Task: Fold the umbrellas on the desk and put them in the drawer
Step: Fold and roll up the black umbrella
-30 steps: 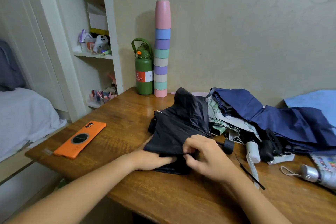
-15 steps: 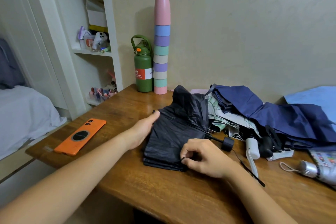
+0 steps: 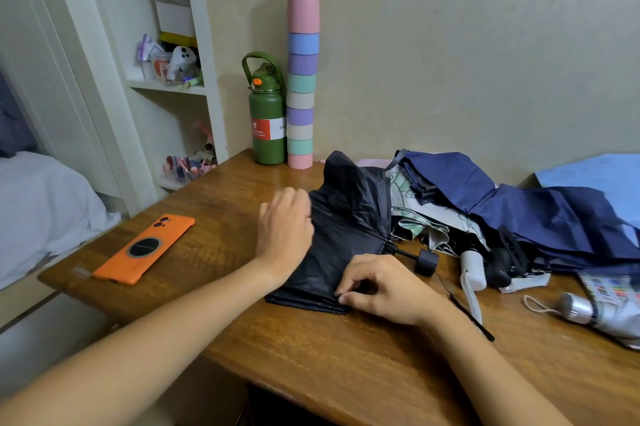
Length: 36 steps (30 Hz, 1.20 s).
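A collapsed black umbrella (image 3: 346, 228) lies on the wooden desk (image 3: 329, 349), its cloth partly flattened into folds and its black handle (image 3: 426, 261) pointing right. My left hand (image 3: 285, 235) lies flat on the cloth's left side, fingers straight. My right hand (image 3: 384, 287) pinches the near edge of the folded cloth. Behind to the right lie a navy umbrella (image 3: 540, 214), a white patterned umbrella (image 3: 433, 221) with a white handle (image 3: 472, 270), and a silver umbrella (image 3: 595, 313). No drawer is in view.
An orange phone (image 3: 147, 247) lies at the desk's left edge. A green bottle (image 3: 266, 121) and a tall stack of coloured cups (image 3: 301, 79) stand at the back by the wall. White shelves (image 3: 166, 86) stand on the left, a bed (image 3: 38, 204) beyond.
My left hand has slid from the near edge up along the cloth's left side to its upper left. My right hand stays pinching the near edge.
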Motion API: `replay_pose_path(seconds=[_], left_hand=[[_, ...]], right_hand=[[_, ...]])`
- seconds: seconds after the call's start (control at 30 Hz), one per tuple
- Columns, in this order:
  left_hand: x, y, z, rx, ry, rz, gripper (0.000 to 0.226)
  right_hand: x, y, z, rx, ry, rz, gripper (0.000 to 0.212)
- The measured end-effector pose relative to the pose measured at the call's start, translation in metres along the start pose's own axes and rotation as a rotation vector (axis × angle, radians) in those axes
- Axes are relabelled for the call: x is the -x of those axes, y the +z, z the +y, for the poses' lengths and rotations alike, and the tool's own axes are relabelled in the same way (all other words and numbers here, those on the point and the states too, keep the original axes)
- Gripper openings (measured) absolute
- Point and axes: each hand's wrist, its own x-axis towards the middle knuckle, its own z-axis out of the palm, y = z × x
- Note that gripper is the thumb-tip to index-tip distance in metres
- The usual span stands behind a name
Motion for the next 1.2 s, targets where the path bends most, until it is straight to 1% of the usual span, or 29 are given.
replay_pose_path(seconds=[0.03,0.07,0.1,0.13,0.17,0.23,0.33,0.4,0.53,0.57,0.6,0.63,0.7,0.73,0.77,0.8,0.87,0.93,1.0,1.13,1.17,1.2], left_hand=[[0.004,-0.003,0.003,0.041,0.186,-0.025,0.021],[0.008,-0.002,0.004,0.089,0.329,-0.096,0.013],[0.013,0.000,0.003,0.122,0.441,-0.185,0.013],[0.017,0.004,0.001,0.131,0.496,-0.293,0.025],[0.020,0.008,-0.004,0.138,0.532,-0.396,0.037],[0.023,0.012,-0.016,0.137,0.564,-0.539,0.049],[0.025,0.010,-0.031,0.121,0.576,-0.704,0.053],[0.028,0.010,-0.035,0.099,0.563,-0.774,0.056],[0.028,0.012,-0.034,0.052,0.564,-0.815,0.063],[0.028,0.011,-0.034,0.050,0.567,-0.818,0.064],[0.027,0.011,-0.034,0.048,0.572,-0.822,0.064],[0.027,0.010,-0.034,0.045,0.578,-0.829,0.065],[0.028,0.010,-0.034,0.036,0.584,-0.834,0.067],[0.027,0.010,-0.034,0.035,0.584,-0.832,0.067],[0.027,0.010,-0.033,0.035,0.583,-0.831,0.068],[0.027,0.010,-0.033,0.035,0.580,-0.832,0.068],[0.028,0.010,-0.033,0.039,0.580,-0.831,0.068],[0.028,0.010,-0.033,0.041,0.584,-0.826,0.067],[0.028,0.011,-0.033,0.045,0.586,-0.819,0.067],[0.029,0.011,-0.033,0.072,0.587,-0.798,0.067],[0.028,0.012,-0.034,0.082,0.583,-0.788,0.067],[0.028,0.012,-0.034,0.089,0.580,-0.776,0.066]], right_hand=[[0.000,0.000,0.000,0.000,0.003,-0.001,0.004],[0.000,0.000,-0.001,0.001,0.006,-0.003,0.005],[0.000,0.000,-0.001,0.005,0.011,-0.005,0.006],[0.000,-0.001,-0.001,0.012,0.017,-0.008,0.007],[0.000,-0.002,-0.002,0.016,0.028,-0.011,0.008],[0.000,-0.005,-0.003,0.019,0.049,-0.017,0.010],[0.002,-0.006,-0.004,0.015,0.056,-0.031,0.011],[0.001,-0.006,-0.004,0.007,0.059,-0.038,0.011],[0.000,-0.006,-0.007,0.050,0.068,-0.058,0.008],[-0.001,-0.006,-0.009,0.068,0.065,-0.037,0.009],[-0.001,-0.005,-0.010,0.098,0.062,0.025,0.011],[-0.002,-0.004,-0.009,0.140,0.068,0.137,0.012],[-0.006,-0.004,-0.001,0.209,0.120,0.439,0.017],[-0.008,-0.005,0.004,0.226,0.167,0.566,0.024],[-0.010,-0.006,0.008,0.237,0.221,0.648,0.033],[-0.012,-0.007,0.014,0.243,0.275,0.685,0.044],[-0.016,-0.009,0.022,0.258,0.389,0.702,0.060],[-0.021,-0.008,0.027,0.257,0.448,0.713,0.066],[-0.026,-0.006,0.027,0.200,0.413,0.685,0.071],[-0.028,-0.003,0.015,-0.036,0.367,0.649,0.087],[-0.027,-0.001,0.012,-0.053,0.341,0.651,0.086],[-0.025,0.000,0.009,-0.056,0.308,0.646,0.080]])
